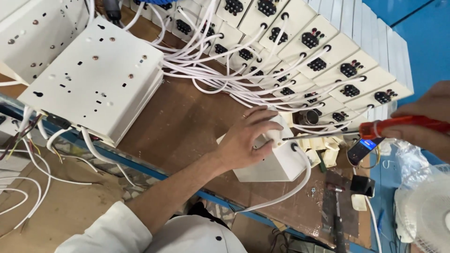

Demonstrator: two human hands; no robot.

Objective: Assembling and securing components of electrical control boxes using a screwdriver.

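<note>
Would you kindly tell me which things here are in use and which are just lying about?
In use: white box under left hand; red-handled screwdriver in right hand.
Lying about: hammer, fan, rows of finished boxes.

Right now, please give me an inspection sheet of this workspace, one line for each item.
Surface: brown workbench, blue front edge.
Job's things: white box under the left hand; red-handled screwdriver in the right hand, tip at the box.
Clutter: small cream parts, hammer, loose screws.
Grippers: left hand presses the box; right hand shut on the screwdriver.
Cables: white cords tangled; one leaves the box.
Surroundings: rows of white socket boxes, stacked boxes, a fan.
</note>
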